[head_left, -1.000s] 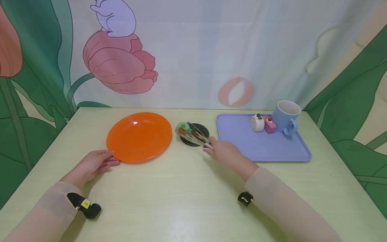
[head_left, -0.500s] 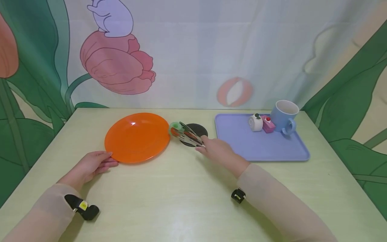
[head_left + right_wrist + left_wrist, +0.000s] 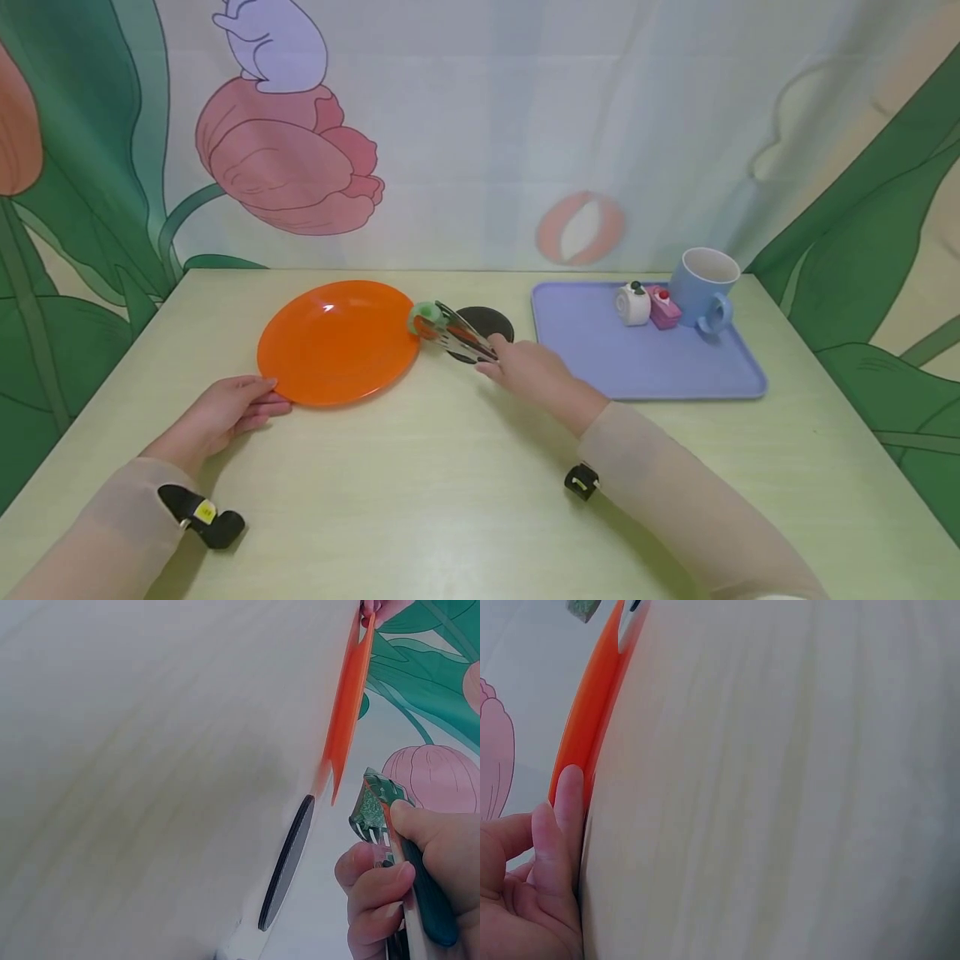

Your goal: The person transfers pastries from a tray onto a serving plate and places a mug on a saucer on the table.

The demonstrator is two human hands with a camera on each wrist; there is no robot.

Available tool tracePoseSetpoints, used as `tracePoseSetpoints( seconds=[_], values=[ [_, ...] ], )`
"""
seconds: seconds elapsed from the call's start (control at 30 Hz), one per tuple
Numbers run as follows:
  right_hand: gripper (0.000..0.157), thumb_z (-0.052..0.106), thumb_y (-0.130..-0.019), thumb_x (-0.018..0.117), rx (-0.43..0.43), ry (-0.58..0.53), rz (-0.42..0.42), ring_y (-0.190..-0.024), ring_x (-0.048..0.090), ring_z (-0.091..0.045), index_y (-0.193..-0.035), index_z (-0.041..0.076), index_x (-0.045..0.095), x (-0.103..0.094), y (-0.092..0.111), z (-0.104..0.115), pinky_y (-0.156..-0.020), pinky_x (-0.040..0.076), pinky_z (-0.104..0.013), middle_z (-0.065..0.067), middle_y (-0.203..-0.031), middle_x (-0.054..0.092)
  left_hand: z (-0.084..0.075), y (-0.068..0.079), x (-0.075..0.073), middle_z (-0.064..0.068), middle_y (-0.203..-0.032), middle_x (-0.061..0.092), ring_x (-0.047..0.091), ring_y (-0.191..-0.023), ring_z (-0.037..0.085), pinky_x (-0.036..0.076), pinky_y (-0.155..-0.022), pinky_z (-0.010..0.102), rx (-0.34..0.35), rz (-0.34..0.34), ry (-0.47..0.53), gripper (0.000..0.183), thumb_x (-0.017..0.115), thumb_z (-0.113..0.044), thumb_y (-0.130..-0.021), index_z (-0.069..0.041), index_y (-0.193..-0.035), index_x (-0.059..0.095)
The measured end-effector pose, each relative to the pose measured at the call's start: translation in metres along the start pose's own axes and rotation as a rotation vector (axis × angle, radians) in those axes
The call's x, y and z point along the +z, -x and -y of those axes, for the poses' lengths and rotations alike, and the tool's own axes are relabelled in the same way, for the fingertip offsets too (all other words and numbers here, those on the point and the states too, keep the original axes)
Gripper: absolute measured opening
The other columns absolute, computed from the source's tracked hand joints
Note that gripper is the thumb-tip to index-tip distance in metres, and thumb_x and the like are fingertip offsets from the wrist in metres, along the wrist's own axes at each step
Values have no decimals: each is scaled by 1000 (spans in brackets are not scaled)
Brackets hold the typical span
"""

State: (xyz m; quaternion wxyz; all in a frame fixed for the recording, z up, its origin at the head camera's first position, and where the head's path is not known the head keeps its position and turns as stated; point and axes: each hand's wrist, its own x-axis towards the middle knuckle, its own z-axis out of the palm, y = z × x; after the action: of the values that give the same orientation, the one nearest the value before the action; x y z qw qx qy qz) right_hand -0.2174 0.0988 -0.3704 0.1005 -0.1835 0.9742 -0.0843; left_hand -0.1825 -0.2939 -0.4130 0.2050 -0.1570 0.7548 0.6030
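Observation:
My left hand (image 3: pixel 228 408) pinches the near-left rim of the orange plate (image 3: pixel 337 346), thumb at the top edge; the left wrist view shows its fingers (image 3: pixel 568 799) against the plate. In my right hand (image 3: pixel 536 371) is a pair of metal serving tongs (image 3: pixel 467 340), with a dark green grip in the right wrist view. The tongs clasp a small green cake-like piece (image 3: pixel 426 315), raised off the table. From the head view it overlaps the plate's right rim; the right wrist view shows a gap between them. The tongs' tips partly hide the piece.
A round black coaster (image 3: pixel 491 321) lies beneath the tongs. At the right stands a lavender tray (image 3: pixel 577 354) with a white roll cake (image 3: pixel 633 305), a pink cake slice (image 3: pixel 663 308) and a blue mug (image 3: pixel 697 292). A printed curtain (image 3: pixel 465 150) hangs behind the table.
My right hand has moved left with the tongs and the green piece, from over the coaster to the plate's right rim. The left hand keeps its place at the plate.

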Motion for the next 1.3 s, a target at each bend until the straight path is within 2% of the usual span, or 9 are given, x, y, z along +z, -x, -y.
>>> tracePoseSetpoints(
  seconds=[0.3, 0.5, 0.8, 1.03, 1.3],
  values=[
    [41, 45, -96, 46, -24, -12, -3, -57, 54, -21, -111, 7, 44, 0, -2, 6, -53, 44, -36, -5, -62, 53, 1, 0, 0, -3, -88, 70, 67, -84, 8, 50, -70, 17, 4, 6, -1, 57, 42, -32, -100, 5, -140, 28],
    [41, 45, -95, 47, -50, -7, -18, -55, 53, -21, -110, 7, 44, 1, -5, 10, -54, 44, -35, -3, -60, 51, 2, -1, 0, -3, -87, 70, 67, -84, 8, 50, -70, 17, 0, -8, -7, 55, 41, -32, -100, 5, -139, 30],
    [41, 46, -95, 48, -39, -3, -2, -56, 54, -21, -110, 9, 46, 2, -8, 16, -51, 41, -33, -3, -61, 52, 0, 0, 2, -3, -87, 69, 67, -83, 8, 51, -70, 18, 0, -8, -20, 53, 40, -31, -101, 6, -138, 30],
    [45, 47, -94, 47, -37, -13, 8, -59, 55, -20, -117, 9, 47, 3, -12, 21, -57, 44, -34, -2, -67, 56, 1, -1, 2, -3, -88, 69, 67, -83, 8, 50, -70, 17, 3, -6, -27, 56, 41, -33, -100, 6, -139, 29],
    [41, 46, -94, 48, -56, -31, 11, -56, 52, -19, -113, 10, 47, 5, -15, 27, -51, 41, -31, -3, -68, 55, 0, 2, 2, -3, -88, 69, 67, -84, 8, 50, -71, 17, 7, 1, -21, 56, 41, -32, -100, 6, -139, 29]
  ],
)
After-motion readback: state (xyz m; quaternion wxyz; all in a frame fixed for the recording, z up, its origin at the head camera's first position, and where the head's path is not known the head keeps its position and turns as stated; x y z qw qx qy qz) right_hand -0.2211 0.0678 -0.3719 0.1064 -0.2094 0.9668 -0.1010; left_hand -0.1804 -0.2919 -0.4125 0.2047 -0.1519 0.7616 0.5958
